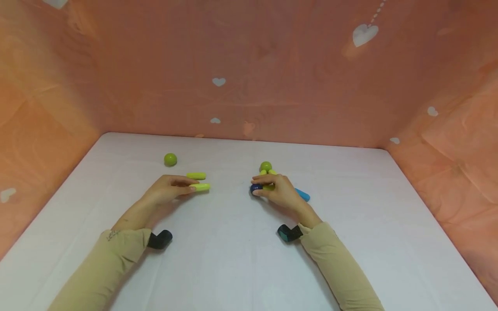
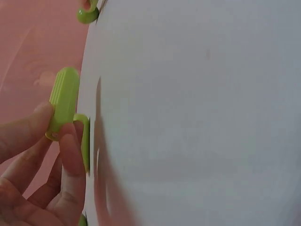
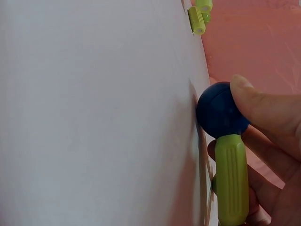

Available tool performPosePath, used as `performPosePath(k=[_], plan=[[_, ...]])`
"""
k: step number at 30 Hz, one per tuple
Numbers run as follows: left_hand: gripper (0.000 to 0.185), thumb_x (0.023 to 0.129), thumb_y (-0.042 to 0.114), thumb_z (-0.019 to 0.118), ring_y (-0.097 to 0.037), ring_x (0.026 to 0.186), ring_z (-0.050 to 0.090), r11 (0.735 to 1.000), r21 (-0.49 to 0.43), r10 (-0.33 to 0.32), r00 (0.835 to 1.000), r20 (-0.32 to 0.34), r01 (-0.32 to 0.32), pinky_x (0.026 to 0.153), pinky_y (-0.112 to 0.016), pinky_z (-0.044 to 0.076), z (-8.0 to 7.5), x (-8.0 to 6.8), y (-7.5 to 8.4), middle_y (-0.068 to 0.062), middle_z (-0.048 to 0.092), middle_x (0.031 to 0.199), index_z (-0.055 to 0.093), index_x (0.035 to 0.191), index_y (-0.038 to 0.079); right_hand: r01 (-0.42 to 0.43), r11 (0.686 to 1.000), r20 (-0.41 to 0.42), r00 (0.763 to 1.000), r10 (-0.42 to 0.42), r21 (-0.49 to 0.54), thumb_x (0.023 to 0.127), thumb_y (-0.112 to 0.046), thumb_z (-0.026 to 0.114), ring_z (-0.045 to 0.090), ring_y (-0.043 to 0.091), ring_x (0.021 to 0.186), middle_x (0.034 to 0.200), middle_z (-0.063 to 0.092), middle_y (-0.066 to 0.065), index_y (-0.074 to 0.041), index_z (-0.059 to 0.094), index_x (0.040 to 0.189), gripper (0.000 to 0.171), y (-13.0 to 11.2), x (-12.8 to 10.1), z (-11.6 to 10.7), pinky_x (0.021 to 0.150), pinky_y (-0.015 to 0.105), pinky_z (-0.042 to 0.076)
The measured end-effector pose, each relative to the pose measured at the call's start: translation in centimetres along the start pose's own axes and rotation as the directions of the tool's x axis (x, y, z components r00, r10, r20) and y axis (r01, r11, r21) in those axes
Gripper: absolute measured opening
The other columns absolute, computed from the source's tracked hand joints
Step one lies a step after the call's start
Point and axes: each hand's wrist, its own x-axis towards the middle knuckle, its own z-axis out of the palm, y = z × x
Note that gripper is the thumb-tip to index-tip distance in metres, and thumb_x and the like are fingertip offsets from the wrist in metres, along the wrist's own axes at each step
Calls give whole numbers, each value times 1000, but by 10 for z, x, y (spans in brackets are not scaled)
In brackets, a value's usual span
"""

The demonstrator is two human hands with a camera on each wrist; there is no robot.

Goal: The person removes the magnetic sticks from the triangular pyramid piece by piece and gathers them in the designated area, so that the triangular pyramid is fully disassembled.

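Note:
My left hand (image 1: 166, 189) pinches a ribbed yellow-green rod (image 2: 65, 101) between thumb and fingers, holding it above the white surface. Just beyond lies a second yellow-green rod (image 1: 196, 176). In my right hand (image 1: 284, 193), thumb and fingers grip a dark blue ball (image 3: 221, 110). A ribbed yellow-green rod (image 3: 232, 181) meets this ball at one end in the right wrist view. Past the right fingers sits a green ball (image 1: 266, 166) with yellow-green rods at it, partly hidden by the hand. A blue rod (image 1: 302, 195) shows beside the right hand, its other end covered.
Another green ball (image 1: 170, 159) stands toward the back left of the white tabletop (image 1: 225, 246). Orange-pink cloth with pale hearts (image 1: 249, 65) rises behind and at both sides. Each wrist carries a small black camera (image 1: 160, 239).

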Motion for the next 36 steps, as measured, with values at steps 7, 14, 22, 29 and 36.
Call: performPosePath(k=[7,14,22,29,36], plan=[[44,93,23,63,-5,92,56,999,12,-37,999,-8,37,82,-24,47,-8,3,-3,-21,59,128,58,128,-3,9,1000,-4,1000,-9,-11,83,-17,75,54,23,123,123,66,4,-9,71,114,32,0,0,0,101,41,44],[42,92,18,64,0,85,56,1000,-11,-29,1000,2,29,77,-20,48,-9,5,-5,-21,61,123,58,126,-6,25,1000,-7,1000,-25,-18,83,-17,75,54,24,123,123,66,5,-8,71,114,32,0,-1,1,103,42,43],[39,89,15,67,-12,90,59,999,40,-8,998,-61,10,72,-20,48,-6,6,-4,-24,62,119,61,122,-5,36,999,-9,999,-37,-17,83,-17,75,54,25,123,123,66,6,-7,71,114,32,-2,-1,1,104,42,42],[38,87,11,68,-31,104,57,997,72,-20,993,-119,29,71,-21,46,-2,6,0,-27,59,120,61,122,-3,38,999,-1,999,-38,-12,84,-17,74,53,24,124,123,66,5,-8,71,114,32,0,0,0,105,42,41],[38,88,12,67,-32,107,57,997,72,-27,991,-129,37,73,-21,47,-3,2,2,-25,60,122,61,123,-2,46,999,-6,999,-46,-14,84,-16,74,54,24,123,123,66,5,-7,70,115,32,1,-1,-1,104,42,42]])
